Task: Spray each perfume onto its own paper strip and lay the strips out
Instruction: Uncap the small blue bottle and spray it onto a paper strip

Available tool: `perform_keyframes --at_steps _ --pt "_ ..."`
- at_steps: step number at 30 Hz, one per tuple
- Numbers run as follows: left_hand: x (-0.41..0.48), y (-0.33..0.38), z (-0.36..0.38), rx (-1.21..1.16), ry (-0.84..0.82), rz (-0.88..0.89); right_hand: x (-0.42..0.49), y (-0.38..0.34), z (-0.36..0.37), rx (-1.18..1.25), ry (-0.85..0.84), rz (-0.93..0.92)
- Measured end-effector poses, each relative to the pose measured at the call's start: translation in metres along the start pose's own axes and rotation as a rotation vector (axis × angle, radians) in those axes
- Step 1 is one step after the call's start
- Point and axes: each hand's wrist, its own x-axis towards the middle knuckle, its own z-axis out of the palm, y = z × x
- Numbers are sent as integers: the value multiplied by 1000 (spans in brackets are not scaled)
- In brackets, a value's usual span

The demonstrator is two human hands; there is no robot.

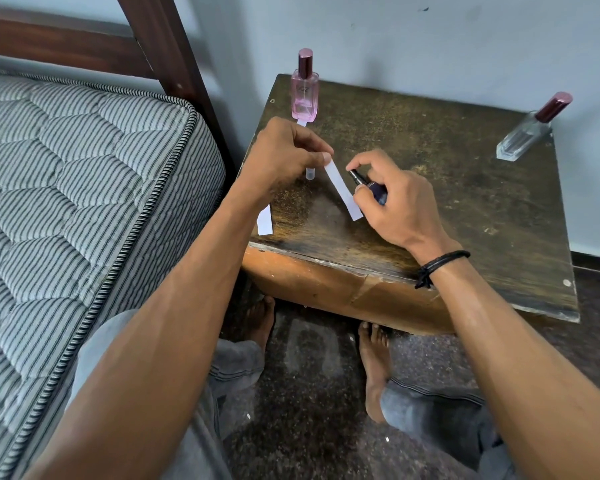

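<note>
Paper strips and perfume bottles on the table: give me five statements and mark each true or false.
1. The left hand pinches a paper strip by its top end. True.
2. The right hand holds the pink bottle. False: it holds a dark bottle; the pink one stands at the table's back edge.
3. The clear bottle still has its cap on. True.
4. Another strip lies at the table's left edge. True.
5. The pink bottle lies on its side. False: it stands upright.
</note>
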Motion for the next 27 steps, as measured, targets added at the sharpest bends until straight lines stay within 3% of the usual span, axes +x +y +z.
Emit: perform_keyframes --at_steps 7,21,27 --pt "-1 0 0 5 26 -8 -3 -1 1 -104 -96 -65" --pt "0 1 -1 -14 -13 -18 -4 -1 4 -154 -113 -51" --pt "0 1 -1 -10 -10 -16 -4 -1 2 -98 -42 -52"
